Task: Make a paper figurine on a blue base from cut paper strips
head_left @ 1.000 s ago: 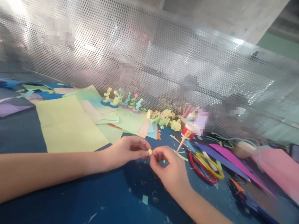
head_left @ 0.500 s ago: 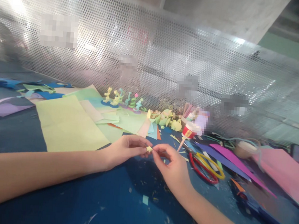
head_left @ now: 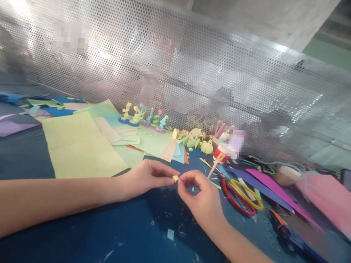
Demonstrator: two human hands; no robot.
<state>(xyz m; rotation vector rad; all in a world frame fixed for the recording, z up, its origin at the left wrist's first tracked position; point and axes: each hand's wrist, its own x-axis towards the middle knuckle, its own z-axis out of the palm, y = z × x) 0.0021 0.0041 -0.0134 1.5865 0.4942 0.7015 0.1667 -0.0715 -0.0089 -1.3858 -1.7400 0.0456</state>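
Yellow scrap [head_left: 175, 178] sits between both hands' fingertips, above the bare near table [head_left: 94, 234]. Left hand [head_left: 143, 179] pinches it, forearm low from the left; right hand [head_left: 202, 194] curls at its edge, scissors [head_left: 241, 195] just beyond.

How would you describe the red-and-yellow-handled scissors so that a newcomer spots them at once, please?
On the dark blue table, find the bare right hand and look just to its right. There, beside a long, flat violet paper strip, lie the metal scissors. Two large open loops, one red and one yellow, set them apart from the flat paper nearby.
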